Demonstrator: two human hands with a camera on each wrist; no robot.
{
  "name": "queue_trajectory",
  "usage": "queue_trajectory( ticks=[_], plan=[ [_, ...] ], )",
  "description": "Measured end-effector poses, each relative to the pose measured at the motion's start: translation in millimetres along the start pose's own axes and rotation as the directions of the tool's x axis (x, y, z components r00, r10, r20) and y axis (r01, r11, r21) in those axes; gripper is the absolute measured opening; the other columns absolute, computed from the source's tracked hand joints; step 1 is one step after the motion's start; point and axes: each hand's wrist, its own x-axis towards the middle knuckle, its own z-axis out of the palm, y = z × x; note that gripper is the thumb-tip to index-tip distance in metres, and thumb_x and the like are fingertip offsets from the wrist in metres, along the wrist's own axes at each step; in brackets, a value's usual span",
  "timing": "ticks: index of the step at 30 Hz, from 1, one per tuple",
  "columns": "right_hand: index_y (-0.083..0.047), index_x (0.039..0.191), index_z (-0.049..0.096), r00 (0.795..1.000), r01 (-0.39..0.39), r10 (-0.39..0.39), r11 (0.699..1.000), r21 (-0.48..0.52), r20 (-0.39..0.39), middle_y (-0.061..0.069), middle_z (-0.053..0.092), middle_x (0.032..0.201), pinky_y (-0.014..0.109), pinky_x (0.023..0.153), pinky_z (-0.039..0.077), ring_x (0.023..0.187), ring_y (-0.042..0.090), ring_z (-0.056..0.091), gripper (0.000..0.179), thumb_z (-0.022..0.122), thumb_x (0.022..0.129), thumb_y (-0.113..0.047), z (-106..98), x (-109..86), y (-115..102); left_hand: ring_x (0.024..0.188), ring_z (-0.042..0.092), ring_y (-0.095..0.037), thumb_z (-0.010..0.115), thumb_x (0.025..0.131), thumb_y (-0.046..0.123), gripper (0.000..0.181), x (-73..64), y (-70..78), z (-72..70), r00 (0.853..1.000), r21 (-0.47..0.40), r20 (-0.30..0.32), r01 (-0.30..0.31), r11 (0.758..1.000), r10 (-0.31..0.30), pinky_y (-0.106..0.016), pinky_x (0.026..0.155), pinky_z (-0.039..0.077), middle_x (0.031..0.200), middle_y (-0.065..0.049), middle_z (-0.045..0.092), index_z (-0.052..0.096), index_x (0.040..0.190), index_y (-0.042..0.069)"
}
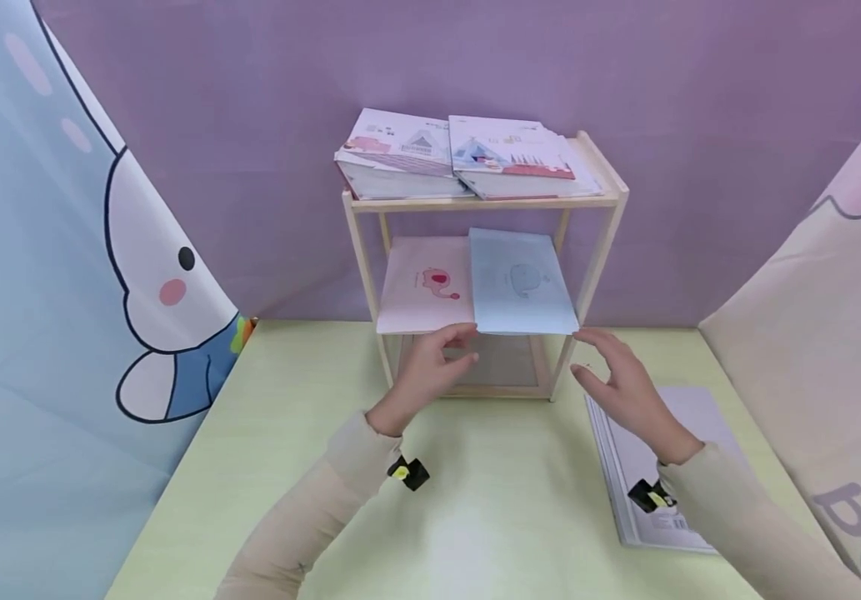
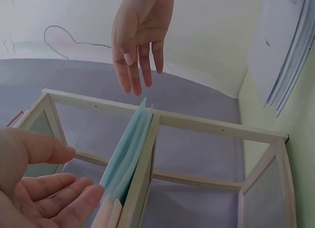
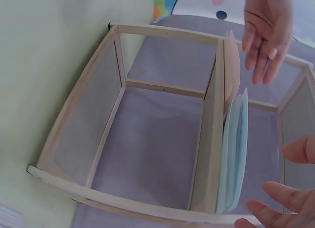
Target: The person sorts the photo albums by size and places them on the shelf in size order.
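Note:
On the middle shelf lie light blue booklets (image 1: 526, 279) with a whale drawing on the top cover. Beside them on the left are pink booklets (image 1: 426, 283) showing a red elephant. My left hand (image 1: 433, 362) is at the front corner where the pink and blue covers meet, its fingers loosely bent and nothing between them. At the blue covers' front right corner, the fingertips of my right hand (image 1: 625, 392) come right up to the edge, thumb spread away. Both wrist views show the blue booklets (image 2: 129, 149) stacked several deep, with space between them and each hand.
A wooden shelf rack (image 1: 484, 202) carries several illustrated books (image 1: 400, 142) on top. Its lowest shelf (image 1: 501, 371) sits just above the green table (image 1: 310, 367). Grey-white books (image 1: 700, 417) lie stacked at the right, under my right forearm. Purple cloth (image 1: 287, 108) hangs behind.

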Motion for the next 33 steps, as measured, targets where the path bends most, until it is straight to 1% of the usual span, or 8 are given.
queue_trajectory(
  ticks=[3,6,10,14,20,24,27,33],
  plan=[
    [0.007,0.130,0.046,1.000,-0.024,0.025,0.999,0.032,-0.016,0.027,0.044,0.134,0.063,0.098,0.029,0.125,0.045,0.037,0.043,0.058,0.089,-0.003,1,-10.0,3,0.106,0.059,-0.030,0.063,0.086,0.005,0.038,-5.8,-5.9,1.5,0.999,0.018,0.023,-0.027,0.999,0.027,-0.029,0.082,0.053,0.120,-0.017,0.061,0.058,0.123,-0.002],
    [0.006,0.129,0.048,0.999,-0.034,0.036,0.998,0.052,-0.040,0.026,0.045,0.133,0.063,0.097,0.030,0.125,0.045,0.037,0.042,0.058,0.088,-0.001,4,-20.2,7,0.103,0.060,-0.032,0.063,0.087,0.006,0.038,-9.1,-11.2,3.8,0.998,0.009,0.032,-0.045,0.999,0.045,-0.029,0.081,0.054,0.120,-0.018,0.061,0.058,0.123,-0.003],
    [0.007,0.126,0.050,0.997,-0.015,0.018,0.999,0.036,-0.075,0.026,0.048,0.130,0.062,0.095,0.032,0.122,0.044,0.040,0.041,0.059,0.086,0.002,11,-32.9,14,0.103,0.060,-0.033,0.064,0.086,0.005,0.038,-12.8,-17.2,5.7,0.999,-0.005,0.044,-0.022,1.000,0.022,-0.031,0.080,0.054,0.121,-0.017,0.061,0.058,0.124,-0.002],
    [0.007,0.122,0.053,0.993,-0.009,0.012,1.000,0.028,-0.119,0.026,0.051,0.127,0.061,0.094,0.032,0.120,0.044,0.042,0.039,0.060,0.084,0.003,16,-43.8,19,0.104,0.060,-0.033,0.063,0.087,0.005,0.037,-16.5,-22.6,9.2,0.998,0.009,0.066,0.000,1.000,0.000,-0.029,0.080,0.054,0.121,-0.016,0.062,0.058,0.124,-0.002],
    [0.008,0.119,0.055,0.991,-0.034,0.039,0.999,0.039,-0.130,0.027,0.050,0.127,0.064,0.093,0.031,0.119,0.046,0.041,0.035,0.059,0.084,0.003,21,-55.7,27,0.101,0.061,-0.029,0.063,0.087,0.004,0.038,-22.6,-30.5,14.5,0.997,-0.013,0.080,0.015,1.000,-0.014,-0.027,0.081,0.053,0.120,-0.015,0.062,0.057,0.124,-0.004],
    [0.008,0.115,0.057,0.986,-0.048,0.054,0.998,0.041,-0.160,0.028,0.051,0.126,0.065,0.092,0.030,0.118,0.048,0.041,0.032,0.060,0.083,0.005,22,-61.1,32,0.098,0.061,-0.025,0.063,0.087,0.005,0.038,-25.3,-36.1,16.5,0.997,-0.014,0.079,0.022,1.000,-0.021,-0.026,0.081,0.053,0.119,-0.014,0.063,0.057,0.124,-0.003],
    [0.008,0.113,0.059,0.981,-0.063,0.072,0.997,0.052,-0.179,0.028,0.051,0.126,0.067,0.092,0.029,0.118,0.049,0.040,0.030,0.061,0.083,0.004,21,-65.7,35,0.098,0.062,-0.025,0.063,0.087,0.005,0.037,-26.9,-39.9,18.3,0.997,-0.026,0.078,0.024,0.999,-0.022,-0.026,0.081,0.053,0.118,-0.015,0.063,0.058,0.123,-0.003],
    [0.006,0.112,0.060,0.974,-0.098,0.108,0.993,0.060,-0.201,0.029,0.051,0.125,0.069,0.091,0.028,0.117,0.051,0.040,0.027,0.060,0.085,0.002,20,-78.3,45,0.101,0.060,-0.024,0.062,0.089,0.009,0.035,-32.5,-46.9,23.8,0.993,-0.024,0.101,0.060,0.998,-0.057,-0.030,0.086,0.051,0.117,-0.012,0.063,0.059,0.123,0.001]
  ],
)
